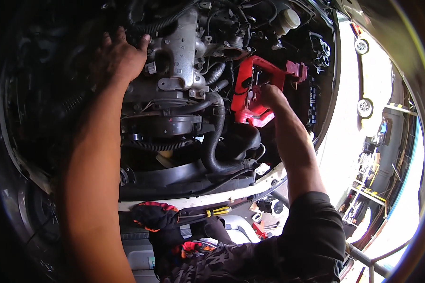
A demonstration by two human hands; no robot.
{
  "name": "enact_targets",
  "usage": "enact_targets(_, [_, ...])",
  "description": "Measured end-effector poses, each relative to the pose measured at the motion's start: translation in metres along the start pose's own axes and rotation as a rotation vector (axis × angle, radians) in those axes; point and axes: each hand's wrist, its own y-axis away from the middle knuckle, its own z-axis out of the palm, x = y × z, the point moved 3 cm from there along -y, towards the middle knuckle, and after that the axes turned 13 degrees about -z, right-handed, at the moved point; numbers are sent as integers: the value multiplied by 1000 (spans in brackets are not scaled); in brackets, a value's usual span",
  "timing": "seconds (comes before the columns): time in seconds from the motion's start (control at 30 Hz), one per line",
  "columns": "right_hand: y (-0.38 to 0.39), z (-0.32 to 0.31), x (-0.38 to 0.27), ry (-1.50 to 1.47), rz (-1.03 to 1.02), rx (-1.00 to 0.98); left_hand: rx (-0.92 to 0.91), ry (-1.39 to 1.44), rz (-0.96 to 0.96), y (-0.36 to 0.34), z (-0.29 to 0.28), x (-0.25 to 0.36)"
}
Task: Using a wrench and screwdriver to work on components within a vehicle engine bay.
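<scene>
My left hand (123, 56) lies with its fingers spread on the dark left side of an engine, next to the silver metal intake manifold (183, 52). Nothing shows in its grasp. My right hand (271, 96) reaches into a red tray (244, 70) that sits over the right part of the engine bay. Its fingers are bent inward and partly hidden inside the tray, so what they hold, if anything, cannot be made out. Small metal pieces and a dark looped piece lie in the tray near the fingers.
A ribbed black hose (217, 137) curves down toward the white front crossmember (241, 193). Near my body are dark gloves with red trim (156, 214) and a yellow-handled screwdriver (218, 211). A white reservoir cap (290, 19) stands at the far right. A car (370, 80) is parked beyond.
</scene>
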Motion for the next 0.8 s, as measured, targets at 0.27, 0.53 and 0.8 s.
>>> enact_targets(0.27, [156,-60,-29,-862,-177,530,179,210,58,13,-9,-8])
enact_targets(0.53, [267,-53,-164,33,-615,825,-1008,1377,528,274,16,26])
enact_targets(0.8, [294,-80,-151,-411,-751,581,-1330,1303,181,270,7,-12])
